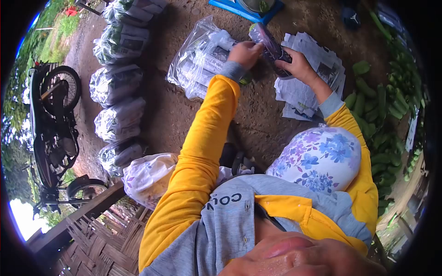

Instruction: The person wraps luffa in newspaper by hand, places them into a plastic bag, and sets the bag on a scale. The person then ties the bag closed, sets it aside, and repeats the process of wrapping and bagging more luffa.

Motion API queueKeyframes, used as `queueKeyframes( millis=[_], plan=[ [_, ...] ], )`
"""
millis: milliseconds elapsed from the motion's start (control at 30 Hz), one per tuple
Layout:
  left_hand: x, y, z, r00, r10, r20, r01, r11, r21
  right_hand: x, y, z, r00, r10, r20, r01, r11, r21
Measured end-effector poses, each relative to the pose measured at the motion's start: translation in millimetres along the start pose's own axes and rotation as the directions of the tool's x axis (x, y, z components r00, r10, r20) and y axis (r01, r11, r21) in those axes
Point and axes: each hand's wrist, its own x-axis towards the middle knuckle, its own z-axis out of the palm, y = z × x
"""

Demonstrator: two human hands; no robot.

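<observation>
A long, dark purple bundle [268, 40] that looks like eggplants, with a green tip, slants between my hands. My right hand [298, 66] grips its lower end, above a fanned stack of newspaper sheets [324, 66]. At the bundle's left side is my left hand [246, 53], its fingers curled together against it; what they pinch is too small to tell. Under and left of that hand lies a clear plastic bag [195, 64] with newspaper inside. Something green shows just below my left wrist, partly hidden.
Several filled, newspaper-lined plastic bags [115, 85] stand in a column at the left. A blue scale [258, 16] is at the top. Green vegetables [375, 110] are heaped at the right. A motorcycle [53, 124] stands far left, beyond a wooden rail [92, 207].
</observation>
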Motion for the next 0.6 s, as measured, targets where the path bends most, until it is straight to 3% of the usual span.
queueKeyframes(
  millis=[33,67,100,133,167,200,300,333,467,600],
  plan=[
    [11,-15,-7,0.996,0.027,-0.088,-0.002,0.964,0.267,7,3,2,1.0,-0.024,-0.021,0.024,1.0,-0.007],
    [7,-18,-18,0.952,0.09,-0.294,0.057,0.888,0.456,14,8,5,0.998,-0.047,-0.042,0.047,0.999,-0.013],
    [2,-19,-30,0.863,0.191,-0.468,0.158,0.777,0.609,21,13,9,0.995,-0.072,-0.067,0.071,0.997,-0.019],
    [11,-36,-37,0.874,0.16,-0.458,0.202,0.739,0.643,30,24,14,0.994,-0.106,-0.028,0.107,0.994,0.033],
    [23,-56,-41,0.885,0.128,-0.448,0.242,0.695,0.677,33,13,17,0.998,-0.019,0.053,0.017,0.999,0.044],
    [31,-67,-43,0.862,0.129,-0.49,0.291,0.666,0.687,41,18,25,0.996,-0.013,0.09,0.007,0.998,0.06],
    [57,-88,-55,0.927,-0.177,-0.33,0.347,0.739,0.578,63,24,51,0.988,-0.036,0.148,0.038,0.999,-0.008],
    [55,-89,-54,0.927,-0.08,-0.366,0.295,0.76,0.58,68,19,55,0.983,0.028,0.183,-0.017,0.998,-0.062],
    [56,-79,-52,0.904,0.046,-0.424,0.149,0.897,0.416,106,20,90,0.967,0.16,0.197,-0.139,0.984,-0.115],
    [46,-61,-40,0.936,0.06,-0.347,0.084,0.919,0.385,143,25,116,0.993,-0.008,0.119,0.044,0.95,-0.309]
  ],
)
